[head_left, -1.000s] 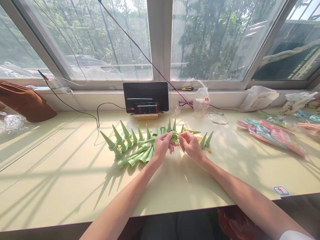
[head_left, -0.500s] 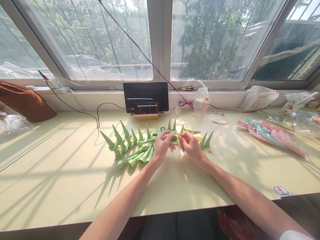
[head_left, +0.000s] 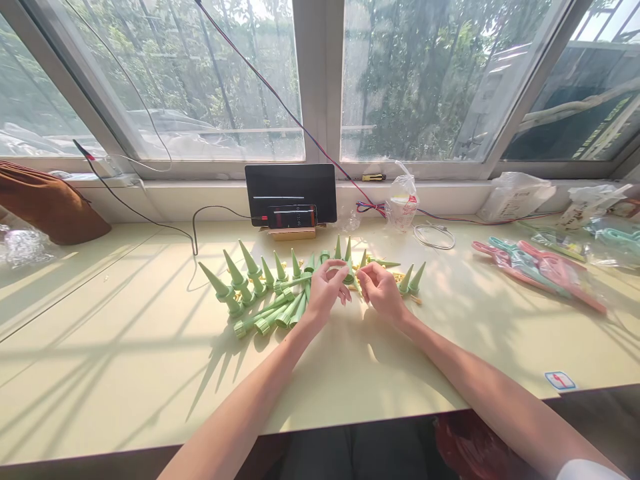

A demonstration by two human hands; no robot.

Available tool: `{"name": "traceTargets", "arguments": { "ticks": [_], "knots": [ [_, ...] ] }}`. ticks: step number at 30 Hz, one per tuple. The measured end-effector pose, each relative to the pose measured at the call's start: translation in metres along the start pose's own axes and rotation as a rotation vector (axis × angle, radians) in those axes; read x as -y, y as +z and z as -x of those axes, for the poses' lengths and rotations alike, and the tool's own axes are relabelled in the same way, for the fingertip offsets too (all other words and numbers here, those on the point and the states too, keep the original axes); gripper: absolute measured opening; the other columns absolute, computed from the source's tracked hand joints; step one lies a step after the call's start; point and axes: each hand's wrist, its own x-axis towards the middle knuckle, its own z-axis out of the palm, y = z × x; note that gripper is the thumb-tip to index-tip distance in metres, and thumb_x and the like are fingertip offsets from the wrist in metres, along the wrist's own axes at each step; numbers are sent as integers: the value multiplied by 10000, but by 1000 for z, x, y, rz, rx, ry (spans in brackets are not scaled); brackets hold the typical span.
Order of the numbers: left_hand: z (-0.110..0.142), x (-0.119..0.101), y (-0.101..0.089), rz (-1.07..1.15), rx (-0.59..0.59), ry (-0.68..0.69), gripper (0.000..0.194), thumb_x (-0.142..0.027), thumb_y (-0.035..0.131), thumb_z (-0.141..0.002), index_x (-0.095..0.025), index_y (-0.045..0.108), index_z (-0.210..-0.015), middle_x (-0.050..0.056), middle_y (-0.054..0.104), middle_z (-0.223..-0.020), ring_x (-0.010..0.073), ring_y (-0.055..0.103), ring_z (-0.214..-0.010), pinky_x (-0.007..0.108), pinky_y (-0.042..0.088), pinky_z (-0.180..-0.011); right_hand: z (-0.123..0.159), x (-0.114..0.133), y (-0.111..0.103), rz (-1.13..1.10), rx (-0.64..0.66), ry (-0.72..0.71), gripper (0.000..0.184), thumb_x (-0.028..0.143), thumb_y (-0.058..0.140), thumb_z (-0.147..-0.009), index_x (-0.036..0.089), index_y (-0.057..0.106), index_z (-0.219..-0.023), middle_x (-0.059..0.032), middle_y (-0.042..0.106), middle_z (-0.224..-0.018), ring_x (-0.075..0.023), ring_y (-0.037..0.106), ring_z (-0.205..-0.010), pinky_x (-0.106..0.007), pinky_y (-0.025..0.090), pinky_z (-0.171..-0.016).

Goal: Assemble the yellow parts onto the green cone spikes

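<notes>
My left hand (head_left: 327, 287) is closed at the fingertips on a green plastic piece (head_left: 349, 276), mostly covered by the fingers and hard to tell from the cones behind it. Close by on the right, my right hand (head_left: 381, 288) is pinched; whatever is between its thumb and finger is too small to make out. Green pointed cones (head_left: 234, 270) stand upright in a cluster to the left, and two more cones (head_left: 411, 279) stand to the right. Several long green tapered spikes (head_left: 273, 313) lie in front of the left cluster. Small yellowish pieces (head_left: 417, 300) are scattered among them.
Behind the cones a black tablet (head_left: 290, 190) leans upright with a phone (head_left: 293, 216) before it. A bagged cup (head_left: 403, 205) and a coiled white cable (head_left: 434, 236) sit behind. Pink and green plastic items (head_left: 540, 270) lie right, a brown bag (head_left: 55, 207) left.
The green piece in my left hand has turned, so its round open end no longer faces me. Both hands stay in nearly the same place. A hand at the far right has left the view.
</notes>
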Motion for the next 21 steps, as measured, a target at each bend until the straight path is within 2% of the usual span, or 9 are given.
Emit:
{"name": "traceTargets", "arguments": {
  "ticks": [7, 16, 21],
  "knots": [
    [1, -2, 1, -4, 29, -13, 378, -422, 707, -769, -168, 566, -1011, -23, 613, -670, 102, 547, -376, 234, 409, -381, -2, 0, 0, -16, -39, 8, 341, 537, 556, -909, 227, 486, -787, 60, 470, -511, -121, 432, -399, -278, 374, -413],
    [0, 4, 0, -44, 107, -20, 506, -490, 706, -781, -168, 545, -1136, 91, 661, -1039, 82, 594, -454, 227, 428, -382, -3, -1, -3, -7, -75, 10, 344, 557, 533, -917, 230, 482, -825, 59, 465, -513, -130, 437, -402, -283, 366, -416],
    [1, 6, 0, -100, 129, -20, 554, -492, 707, -785, -170, 541, -1206, 129, 645, -1150, 81, 615, -484, 222, 444, -395, -2, 1, -3, -1, -85, 16, 329, 540, 523, -926, 234, 466, -819, 56, 467, -520, -128, 433, -397, -278, 357, -410]
  ]
}}
